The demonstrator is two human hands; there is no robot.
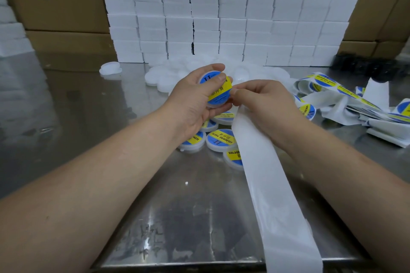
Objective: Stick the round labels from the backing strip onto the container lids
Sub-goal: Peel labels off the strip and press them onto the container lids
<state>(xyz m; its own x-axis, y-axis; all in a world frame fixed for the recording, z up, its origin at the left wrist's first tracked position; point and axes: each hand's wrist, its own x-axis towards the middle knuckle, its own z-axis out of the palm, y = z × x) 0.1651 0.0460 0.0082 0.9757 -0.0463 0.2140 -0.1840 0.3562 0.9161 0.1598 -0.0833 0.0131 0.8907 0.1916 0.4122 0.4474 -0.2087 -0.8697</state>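
Note:
My left hand point(195, 104) holds a round white container lid point(218, 92) above the steel table, thumb pressed on its blue and yellow round label. My right hand point(264, 104) touches the lid's right edge with pinched fingertips, and the white backing strip point(273, 195) runs from under this hand down past the table's front edge. Several labelled lids point(220, 139) lie on the table under my hands. Unlabelled white lids point(164, 79) are heaped just behind. More strip carrying labels point(328, 86) is bunched at the right.
A wall of stacked white boxes point(221, 17) stands at the back of the steel table point(88, 106). Cardboard cartons point(55, 1) flank it on both sides. One white lid point(110, 68) lies apart at the left. Dark objects point(366, 68) sit at the far right.

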